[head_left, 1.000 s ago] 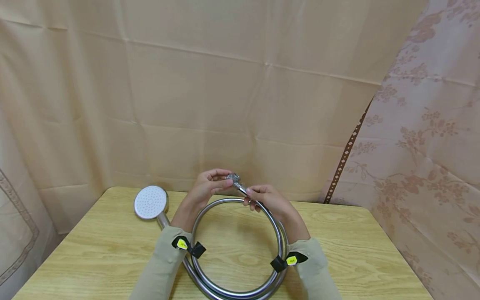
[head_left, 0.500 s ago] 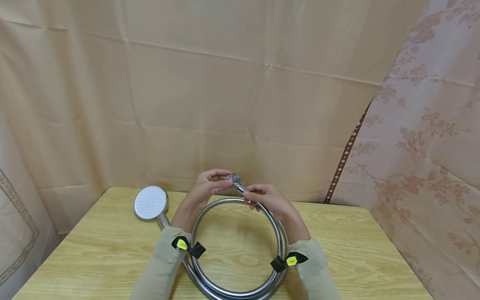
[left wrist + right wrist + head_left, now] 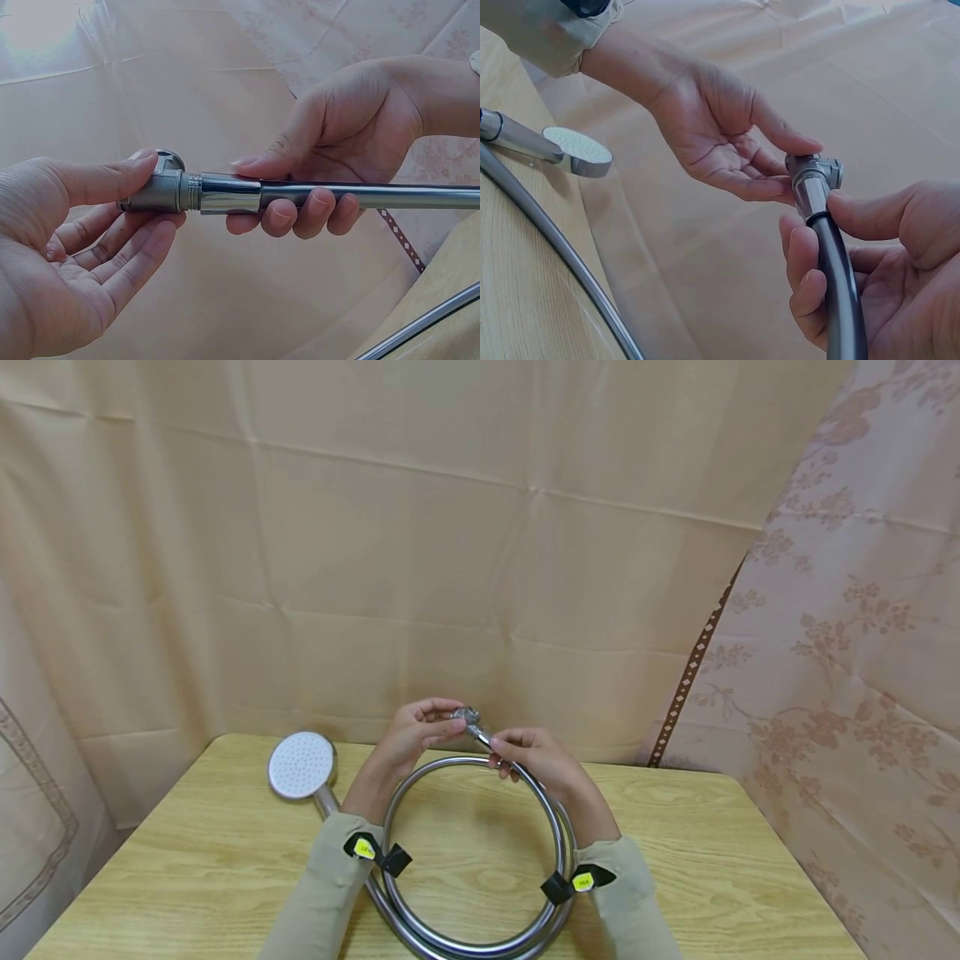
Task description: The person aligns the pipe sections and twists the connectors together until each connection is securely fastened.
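Observation:
My left hand [image 3: 405, 737] pinches a small chrome pipe fitting [image 3: 156, 193] between thumb and fingertips, above the far part of the table. With thumb and curled fingers, my right hand [image 3: 542, 762] grips the end of a shower hose [image 3: 405, 196], right at its shiny metal nut [image 3: 231, 193]. The nut meets the fitting in line, and a few ridges of screw thread show between them in the left wrist view. The rest of the hose lies coiled in a large ring under my wrists. A round white-faced shower head [image 3: 302, 766] lies left of my left hand.
The light wooden table [image 3: 667, 877] extends around the coil. Beige curtain [image 3: 420, 568] hangs right behind it, with a flowered curtain [image 3: 862, 635] on the right. The shower head's handle [image 3: 327, 800] runs toward the coil beneath my left forearm.
My right thumb and fingers shift slightly around the nut, back and forth. The left hand and fitting stay put, as do the coil and shower head.

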Available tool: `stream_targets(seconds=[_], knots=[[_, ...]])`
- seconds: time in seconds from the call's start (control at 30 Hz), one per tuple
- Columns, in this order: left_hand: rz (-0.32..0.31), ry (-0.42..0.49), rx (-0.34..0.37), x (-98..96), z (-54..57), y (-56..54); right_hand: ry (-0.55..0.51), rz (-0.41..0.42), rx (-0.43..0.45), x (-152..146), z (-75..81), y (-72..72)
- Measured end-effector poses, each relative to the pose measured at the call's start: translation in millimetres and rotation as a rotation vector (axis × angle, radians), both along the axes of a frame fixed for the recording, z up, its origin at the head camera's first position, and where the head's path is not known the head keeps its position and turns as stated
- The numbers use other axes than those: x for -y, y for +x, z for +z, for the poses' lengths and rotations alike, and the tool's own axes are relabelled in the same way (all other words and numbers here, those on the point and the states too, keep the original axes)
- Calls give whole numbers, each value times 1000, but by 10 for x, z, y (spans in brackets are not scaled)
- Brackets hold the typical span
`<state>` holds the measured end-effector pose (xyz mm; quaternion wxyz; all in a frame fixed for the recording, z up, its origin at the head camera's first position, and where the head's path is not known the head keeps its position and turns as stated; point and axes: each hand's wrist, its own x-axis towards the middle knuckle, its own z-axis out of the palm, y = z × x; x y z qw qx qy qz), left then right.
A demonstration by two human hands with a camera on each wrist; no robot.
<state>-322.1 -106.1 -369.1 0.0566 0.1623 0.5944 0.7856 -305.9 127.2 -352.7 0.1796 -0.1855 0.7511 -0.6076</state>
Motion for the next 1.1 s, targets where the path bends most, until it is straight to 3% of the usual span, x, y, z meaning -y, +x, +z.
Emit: stream_targets(seconds=[0.33,0.5,0.8,1.1], knots=[[3,-1,2,-8,2,3,-35,31,32,-10,-16,-9],[7,-8,3,-6,-3,0,-32,3,28,2,-9,1],[6,7,10,4,-9,-7,-7,-67,-64,33,-12,7],[7,12,13,2,-4,-3,-27,-86,-61,36,-16,4]])
